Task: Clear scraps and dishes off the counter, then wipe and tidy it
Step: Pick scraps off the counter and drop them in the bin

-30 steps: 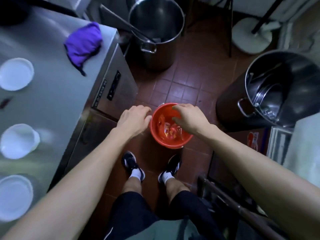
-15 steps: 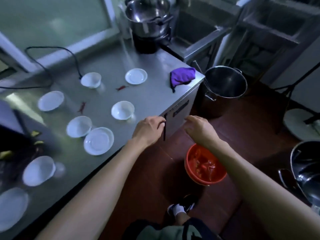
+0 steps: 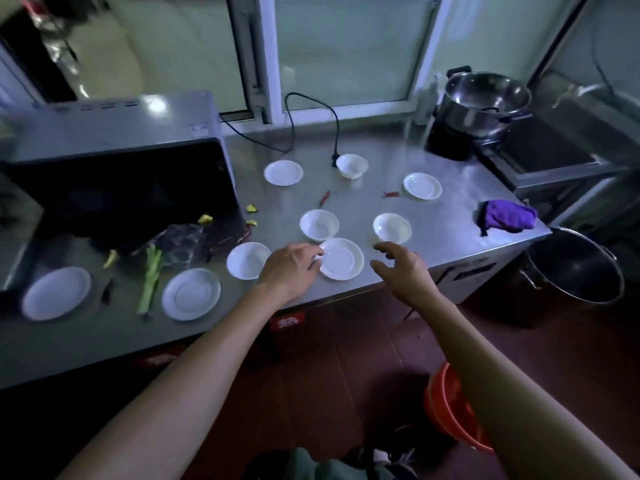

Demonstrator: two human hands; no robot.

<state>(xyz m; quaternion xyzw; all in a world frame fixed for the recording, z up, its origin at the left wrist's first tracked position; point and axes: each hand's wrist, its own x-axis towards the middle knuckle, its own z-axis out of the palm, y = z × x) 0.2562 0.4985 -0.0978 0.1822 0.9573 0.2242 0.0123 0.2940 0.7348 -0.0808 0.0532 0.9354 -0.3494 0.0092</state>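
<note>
Steel worktop (image 3: pixel 433 216) is carrying white dishes and scraps. Nearest plate (image 3: pixel 341 259) is lying at the 6 o'clock edge. Left hand (image 3: pixel 289 270) is touching its 9 o'clock rim, fingers relaxed. Right hand (image 3: pixel 401 268) is hovering at 3 o'clock, fingers spread, holding nothing.

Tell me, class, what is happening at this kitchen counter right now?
A person is clearing a steel counter strewn with white dishes and scraps. The left hand touches the rim of the nearest white plate, while the right hand hovers open beside it, holding nothing. Red chillies, a green stalk and a purple cloth lie on the counter. An orange bucket stands on the floor.
</note>
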